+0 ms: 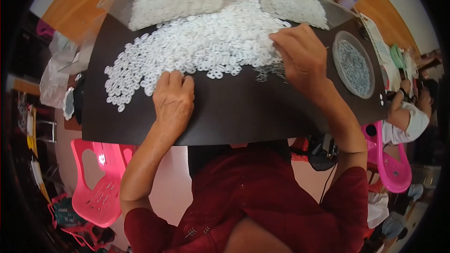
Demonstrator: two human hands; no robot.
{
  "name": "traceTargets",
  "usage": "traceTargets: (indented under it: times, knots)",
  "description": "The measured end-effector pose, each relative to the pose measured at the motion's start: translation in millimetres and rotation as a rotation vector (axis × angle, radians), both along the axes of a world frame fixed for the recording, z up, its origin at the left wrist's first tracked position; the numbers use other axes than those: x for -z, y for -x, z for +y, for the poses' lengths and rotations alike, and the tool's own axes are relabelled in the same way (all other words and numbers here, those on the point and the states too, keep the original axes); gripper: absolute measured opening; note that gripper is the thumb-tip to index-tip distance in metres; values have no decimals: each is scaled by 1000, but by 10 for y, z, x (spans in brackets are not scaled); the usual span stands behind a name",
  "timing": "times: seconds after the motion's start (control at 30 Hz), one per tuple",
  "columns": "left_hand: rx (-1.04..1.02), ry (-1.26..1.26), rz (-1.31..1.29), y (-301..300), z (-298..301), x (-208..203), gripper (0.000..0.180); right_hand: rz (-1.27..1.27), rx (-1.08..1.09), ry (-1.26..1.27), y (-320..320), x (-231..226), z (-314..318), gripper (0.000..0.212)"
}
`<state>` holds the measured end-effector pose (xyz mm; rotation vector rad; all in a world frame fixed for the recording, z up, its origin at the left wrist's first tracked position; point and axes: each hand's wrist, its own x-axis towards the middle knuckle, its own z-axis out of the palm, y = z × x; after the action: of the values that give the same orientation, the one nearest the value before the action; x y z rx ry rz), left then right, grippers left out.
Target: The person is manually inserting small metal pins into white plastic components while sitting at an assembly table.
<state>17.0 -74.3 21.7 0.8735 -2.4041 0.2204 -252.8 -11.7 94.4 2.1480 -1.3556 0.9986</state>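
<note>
A wide heap of small white plastic rings, oval with holes (206, 37), spreads over the dark table. At its near edge, left of the middle, my left hand (174, 97) rests palm down with its fingers curled in; the fingertips and whatever they hold are hidden. Over the heap's right end, my right hand (304, 54) is raised with thumb and fingers drawn together in a pinch. What is in that pinch is too small to make out. Below and beside it lies a small pile of thin grey metal pins or hooks (262, 73), partly hidden by the hand.
Two clear bins of white pieces, a large one (108, 5) and a smaller one (338, 15), stand at the back. A round tub (335, 49) of grey metal bits is at right. Pink chairs (101, 197) stand nearby. Another person (408, 117) sits at far right.
</note>
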Motion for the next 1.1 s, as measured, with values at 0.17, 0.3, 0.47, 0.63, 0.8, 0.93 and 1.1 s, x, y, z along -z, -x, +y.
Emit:
traceTargets:
  times: [0.17,0.3,0.47,0.63,0.8,0.93,1.1]
  knots:
    - [158,-104,8,-9,18,-61,24,-64,-21,-51,11,111,161,23]
    - [207,-179,88,35,70,-71,23,-113,13,-201,59,317,288,21]
    - [147,-138,81,164,120,-16,20,-164,87,-340,51,561,347,18]
    - [161,-190,47,170,116,13,20,-64,159,-387,-23,695,313,12]
    - [182,-223,102,173,125,17,22,-54,150,-367,-27,755,253,10]
    - [163,-271,158,168,123,-36,24,-49,130,-364,-45,765,225,10]
    - [176,-256,114,149,166,0,20,-114,59,-276,-101,758,244,12]
